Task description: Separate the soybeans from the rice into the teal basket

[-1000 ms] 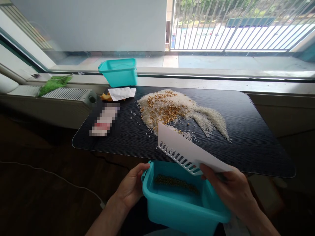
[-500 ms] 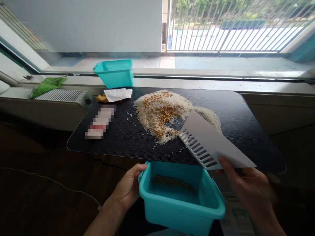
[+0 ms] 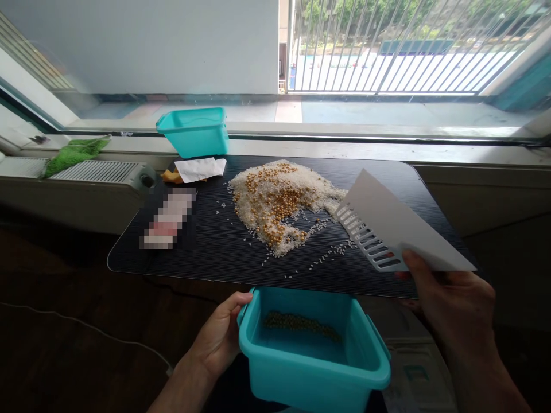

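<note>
My left hand point(image 3: 221, 335) grips the left rim of a turquoise plastic bin point(image 3: 318, 367), held just below the table's front edge. A strip of small greenish-brown beans point(image 3: 301, 326) lies on the bin's floor. With my right hand point(image 3: 450, 304) I hold a flat white slotted scraper point(image 3: 396, 223), tilted over the right part of the table. Its slotted edge faces the front left, close to scattered grains. A pile of white rice point(image 3: 253, 212) mixed with yellow soybeans point(image 3: 288, 201) spreads across the table's middle; the scraper hides its right end.
The black table point(image 3: 206, 246) stands against a window sill. A second turquoise bin point(image 3: 196, 135) is at the back left, behind a white paper point(image 3: 200, 170) on a yellow cloth point(image 3: 171, 176). A green cloth point(image 3: 77, 154) lies on the radiator point(image 3: 99, 172). A white cable point(image 3: 94, 327) crosses the floor.
My right hand has moved the scraper to the right and farther back, away from the bin. Loose rice grains now show where it was. My left hand still holds the bin.
</note>
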A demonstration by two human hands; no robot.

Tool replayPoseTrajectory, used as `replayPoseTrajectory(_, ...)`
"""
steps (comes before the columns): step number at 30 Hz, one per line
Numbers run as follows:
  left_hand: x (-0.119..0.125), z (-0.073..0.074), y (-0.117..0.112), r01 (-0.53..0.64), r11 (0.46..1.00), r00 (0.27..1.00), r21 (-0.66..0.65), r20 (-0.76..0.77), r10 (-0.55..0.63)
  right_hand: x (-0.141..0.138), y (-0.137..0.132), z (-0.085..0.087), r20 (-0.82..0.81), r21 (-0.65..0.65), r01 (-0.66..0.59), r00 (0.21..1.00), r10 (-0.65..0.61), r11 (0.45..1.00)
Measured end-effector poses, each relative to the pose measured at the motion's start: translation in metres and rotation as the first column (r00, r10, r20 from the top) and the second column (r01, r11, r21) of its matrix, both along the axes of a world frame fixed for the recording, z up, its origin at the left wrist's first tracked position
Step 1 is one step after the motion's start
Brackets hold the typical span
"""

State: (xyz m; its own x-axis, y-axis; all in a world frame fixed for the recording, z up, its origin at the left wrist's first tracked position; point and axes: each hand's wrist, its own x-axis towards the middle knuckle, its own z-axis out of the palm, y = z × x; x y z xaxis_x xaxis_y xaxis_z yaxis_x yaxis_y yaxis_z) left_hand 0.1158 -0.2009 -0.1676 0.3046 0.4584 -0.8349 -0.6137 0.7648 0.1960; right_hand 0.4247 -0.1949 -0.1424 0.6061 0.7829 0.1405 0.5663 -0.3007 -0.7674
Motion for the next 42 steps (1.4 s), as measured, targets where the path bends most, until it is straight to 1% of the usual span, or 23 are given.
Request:
replayPoseTrajectory(3, 0.001, 0.000, -0.001, 0.011, 1.000, 1.000, 0.000, 0.006, -0.011, -0.009, 0.013, 0.005, -0.063, -0.012, 0.002, 0.998, -0.003, 1.000)
replayPoseTrajectory(4, 0.001, 0.000, -0.002, 0.003, 1.000, 1.000, -0.001, 0.011, -0.003, -0.013, 0.017, 0.006, -0.072, -0.010, -0.015, 0.997, 0.014, 1.000)
replayPoseTrajectory(7, 0.000, -0.001, -0.003, -0.014, 1.000, 1.000, -0.011, 0.020, 0.014, -0.019, 0.028, 0.004, -0.086, -0.017, -0.063, 0.994, 0.061, 0.998)
replayPoseTrajectory(10, 0.001, 0.000, -0.002, -0.003, 1.000, 1.000, -0.019, 0.002, 0.003, -0.020, 0.030, 0.001, -0.107, -0.028, -0.097, 0.990, 0.093, 0.995)
replayPoseTrajectory(17, 0.006, 0.001, 0.000, 0.015, 1.000, 1.000, -0.019, -0.014, -0.016, -0.013, 0.020, -0.001, -0.108, -0.027, -0.235, 0.967, 0.231, 0.972)
replayPoseTrajectory(20, 0.006, 0.000, 0.000, 0.020, 1.000, 1.000, -0.007, -0.022, -0.020, -0.015, 0.017, 0.000, -0.096, -0.035, -0.277, 0.957, 0.273, 0.960)
replayPoseTrajectory(24, 0.006, -0.001, -0.001, 0.036, 0.999, 0.999, 0.011, -0.028, -0.036, -0.024, 0.013, 0.004, -0.083, -0.015, -0.245, 0.967, 0.242, 0.970)
replayPoseTrajectory(28, 0.007, 0.000, -0.001, 0.041, 0.999, 0.998, 0.010, -0.056, -0.040, -0.032, 0.008, 0.008, -0.128, -0.017, -0.292, 0.949, 0.288, 0.956)
replayPoseTrajectory(33, 0.008, 0.002, 0.000, 0.052, 0.999, 0.998, 0.001, -0.026, -0.052, -0.037, 0.002, 0.010, -0.115, -0.017, -0.278, 0.955, 0.274, 0.961)
replayPoseTrajectory(38, 0.009, 0.002, 0.001, 0.049, 0.999, 0.998, -0.015, -0.028, -0.050, -0.040, -0.002, 0.010, -0.153, -0.012, -0.314, 0.939, 0.308, 0.949)
replayPoseTrajectory(42, 0.009, 0.000, 0.002, 0.061, 0.998, 0.998, -0.028, -0.027, -0.062, -0.037, -0.005, 0.016, -0.122, -0.028, -0.311, 0.944, 0.305, 0.950)
